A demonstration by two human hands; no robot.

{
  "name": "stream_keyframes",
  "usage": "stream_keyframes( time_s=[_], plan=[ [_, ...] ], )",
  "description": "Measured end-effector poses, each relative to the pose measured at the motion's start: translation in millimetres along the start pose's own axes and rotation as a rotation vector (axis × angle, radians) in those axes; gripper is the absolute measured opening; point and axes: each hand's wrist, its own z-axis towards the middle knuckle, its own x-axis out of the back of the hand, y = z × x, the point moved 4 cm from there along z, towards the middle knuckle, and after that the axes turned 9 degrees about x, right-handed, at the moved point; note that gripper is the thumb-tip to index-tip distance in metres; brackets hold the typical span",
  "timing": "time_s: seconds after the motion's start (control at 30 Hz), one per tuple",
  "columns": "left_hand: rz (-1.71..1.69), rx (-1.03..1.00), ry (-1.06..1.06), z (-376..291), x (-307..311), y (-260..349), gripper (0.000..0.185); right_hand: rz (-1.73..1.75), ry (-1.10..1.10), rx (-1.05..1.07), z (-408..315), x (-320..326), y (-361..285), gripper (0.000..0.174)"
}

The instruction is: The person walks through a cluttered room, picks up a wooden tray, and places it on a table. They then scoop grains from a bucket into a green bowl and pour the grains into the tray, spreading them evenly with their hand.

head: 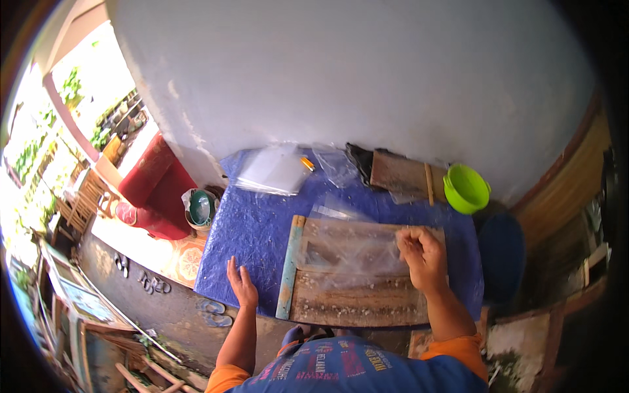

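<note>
A worn wooden board (358, 299) with a pale blue-green strip along its left edge lies on a table with a blue covering (245, 221). My right hand (422, 255) is above the board's right part, its fingers curled at a blurred, clear plastic sheet (361, 250) that spreads over the board. My left hand (242, 285) hovers near the table's front left edge, fingers apart, holding nothing. Beyond the board lie a stack of clear plastic sheets (270, 172), an orange lighter-like item (307, 163) and crumpled clear plastic (336, 164).
At the back right are a brown board (400, 171), a wooden stick (429, 184), black plastic (361, 159) and a lime-green basin (466, 189). A wall stands behind the table. On the left are a red armchair (157, 186), a teal basin (201, 207) and sandals (211, 313).
</note>
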Motion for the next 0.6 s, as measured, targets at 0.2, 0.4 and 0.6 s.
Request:
stream_keyframes(
  time_s=[0.2, 0.4, 0.6],
  plan=[
    [-0.269, -0.243, -0.206, -65, 21, 157, 0.048, 0.281, 0.079, -0.176, -90, 24, 2, 0.004],
    [-0.046, -0.676, -0.912, -165, -30, 285, 0.060, 0.707, -0.019, -0.490, -118, -5, 0, 0.012],
    [0.088, -0.504, -0.890, -197, -57, 281, 0.036, 0.765, -0.106, -0.342, -118, 1, 0, 0.025]
  ],
)
